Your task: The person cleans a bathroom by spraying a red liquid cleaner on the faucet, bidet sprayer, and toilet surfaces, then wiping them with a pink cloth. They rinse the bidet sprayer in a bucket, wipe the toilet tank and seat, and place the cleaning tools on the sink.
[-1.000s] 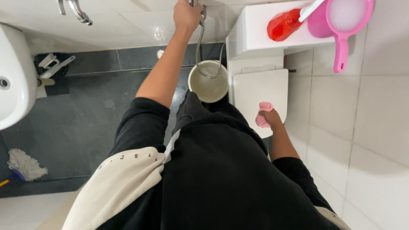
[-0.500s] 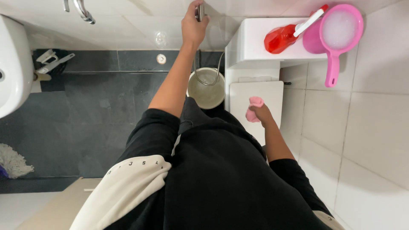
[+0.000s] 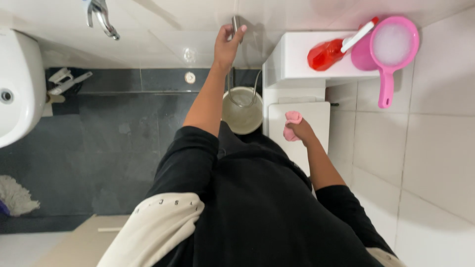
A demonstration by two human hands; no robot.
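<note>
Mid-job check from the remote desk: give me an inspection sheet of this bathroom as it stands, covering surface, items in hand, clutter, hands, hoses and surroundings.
Surface: dark tiled floor; white toilet lid shut.
Job's things: metal spray handle on the wall; pink cloth over the lid; bucket on the floor with murky water.
Clutter: red spray bottle and pink scoop on the cistern top; mop head at the floor's left edge.
Hands: left hand grips the spray handle; right hand holds the cloth.
Cables: metal hose loops over the bucket.
Surroundings: white basin left, tap above, tiled wall right.
</note>
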